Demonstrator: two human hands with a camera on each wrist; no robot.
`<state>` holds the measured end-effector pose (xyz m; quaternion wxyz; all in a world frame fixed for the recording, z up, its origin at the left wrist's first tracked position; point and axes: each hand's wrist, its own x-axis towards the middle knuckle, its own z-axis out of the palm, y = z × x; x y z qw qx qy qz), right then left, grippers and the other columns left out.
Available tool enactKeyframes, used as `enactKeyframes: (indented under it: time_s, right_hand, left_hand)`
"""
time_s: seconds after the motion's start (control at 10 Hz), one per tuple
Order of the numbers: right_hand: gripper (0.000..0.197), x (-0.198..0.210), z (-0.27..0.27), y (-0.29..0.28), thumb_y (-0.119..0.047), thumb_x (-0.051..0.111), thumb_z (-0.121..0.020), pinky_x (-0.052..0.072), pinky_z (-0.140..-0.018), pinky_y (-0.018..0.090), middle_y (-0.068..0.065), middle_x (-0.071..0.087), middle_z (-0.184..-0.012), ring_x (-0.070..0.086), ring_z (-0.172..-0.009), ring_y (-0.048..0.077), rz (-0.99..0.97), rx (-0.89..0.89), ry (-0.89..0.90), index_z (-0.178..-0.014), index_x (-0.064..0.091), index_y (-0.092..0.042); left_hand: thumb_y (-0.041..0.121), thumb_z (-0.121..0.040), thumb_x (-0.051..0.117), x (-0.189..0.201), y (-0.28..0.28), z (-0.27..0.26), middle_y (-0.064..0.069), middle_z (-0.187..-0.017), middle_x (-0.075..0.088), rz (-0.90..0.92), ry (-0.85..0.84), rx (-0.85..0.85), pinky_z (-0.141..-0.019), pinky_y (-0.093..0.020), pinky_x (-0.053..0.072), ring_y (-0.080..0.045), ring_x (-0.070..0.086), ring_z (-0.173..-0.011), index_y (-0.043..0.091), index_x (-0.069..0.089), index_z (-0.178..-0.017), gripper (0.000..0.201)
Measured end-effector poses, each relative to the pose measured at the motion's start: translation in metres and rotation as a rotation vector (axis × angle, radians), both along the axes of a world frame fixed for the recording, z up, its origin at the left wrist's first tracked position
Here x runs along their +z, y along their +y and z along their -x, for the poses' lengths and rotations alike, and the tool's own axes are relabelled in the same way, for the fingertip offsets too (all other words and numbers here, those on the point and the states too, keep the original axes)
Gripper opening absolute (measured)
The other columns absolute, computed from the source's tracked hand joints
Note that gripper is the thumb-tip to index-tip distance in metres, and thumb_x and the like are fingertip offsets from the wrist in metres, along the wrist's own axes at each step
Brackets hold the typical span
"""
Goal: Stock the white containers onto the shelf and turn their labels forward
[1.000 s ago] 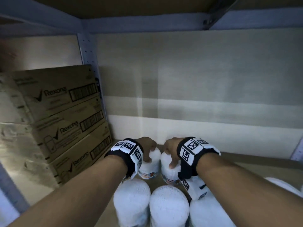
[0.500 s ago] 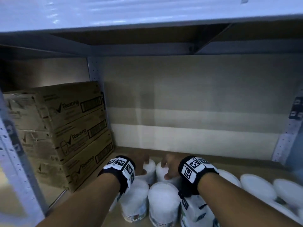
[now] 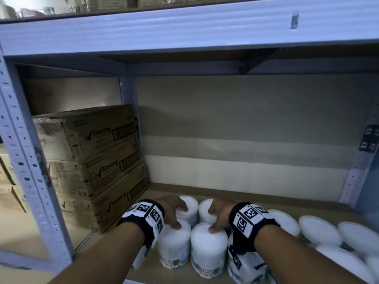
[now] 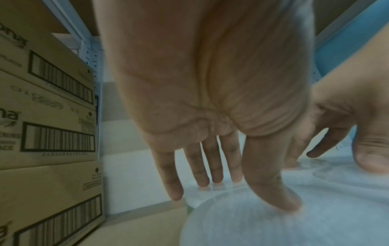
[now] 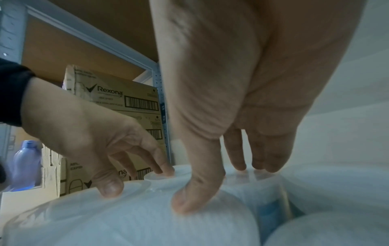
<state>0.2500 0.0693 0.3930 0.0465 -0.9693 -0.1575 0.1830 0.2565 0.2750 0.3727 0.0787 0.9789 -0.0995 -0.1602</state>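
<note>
The white containers [image 3: 209,250] at the lower centre looked like matt plastic with frosted, faintly grainy lids and printed paper labels. At left, the stacked boxes [image 3: 98,160] were brown corrugated cardboard. The shelf frame [image 3: 184,31] across the top was painted metal, faintly glossy.

Both bare forearms reach forward side by side, each wrist wrapped in a black band with white coded tags. The left hand [image 3: 171,210] spreads palm down, fingers straight, thumb tip pressing downward. The right hand [image 3: 220,214] mirrors it close alongside, fingers extended, thumb pressing down.
</note>
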Motion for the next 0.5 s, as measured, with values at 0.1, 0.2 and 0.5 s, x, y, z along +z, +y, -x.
enactKeyframes:
  time_s: [0.1, 0.2, 0.5]
  right_hand:
    - [0.067, -0.002, 0.001, 0.001, -0.033, 0.066, -0.088, 0.037, -0.111, 0.031, 0.007, 0.042, -0.149, 0.043, -0.135, 0.023, 0.012, 0.01, -0.034, -0.145, 0.04, -0.011]
    - [0.066, -0.002, 0.003, 0.002, -0.034, 0.066, -0.088, 0.039, -0.11, 0.031, 0.008, 0.046, -0.146, 0.047, -0.132, 0.023, 0.016, 0.027, -0.036, -0.144, 0.041, -0.01]
    - [0.069, -0.001, 0.009, -0.004, -0.038, 0.067, -0.085, 0.042, -0.106, 0.029, 0.004, 0.044, -0.147, 0.049, -0.13, 0.021, -0.041, -0.033, -0.031, -0.144, 0.04, -0.017]
  left_hand:
    - [0.03, -0.078, 0.076, -0.002, -0.002, 0.002, 0.0, -0.146, 0.042, -0.006, -0.037, 0.0, -0.109, -0.031, 0.038, -0.018, 0.043, -0.134, 0.027, 0.047, -0.138, 0.067]
    - [0.029, -0.079, 0.075, -0.002, -0.003, 0.003, 0.001, -0.146, 0.042, -0.01, -0.051, 0.003, -0.11, -0.031, 0.037, -0.019, 0.043, -0.134, 0.026, 0.047, -0.138, 0.066]
    - [0.026, -0.085, 0.069, 0.015, -0.011, 0.019, -0.001, -0.149, 0.04, -0.001, -0.061, -0.014, -0.106, -0.026, 0.035, -0.019, 0.042, -0.135, 0.022, 0.045, -0.141, 0.06]
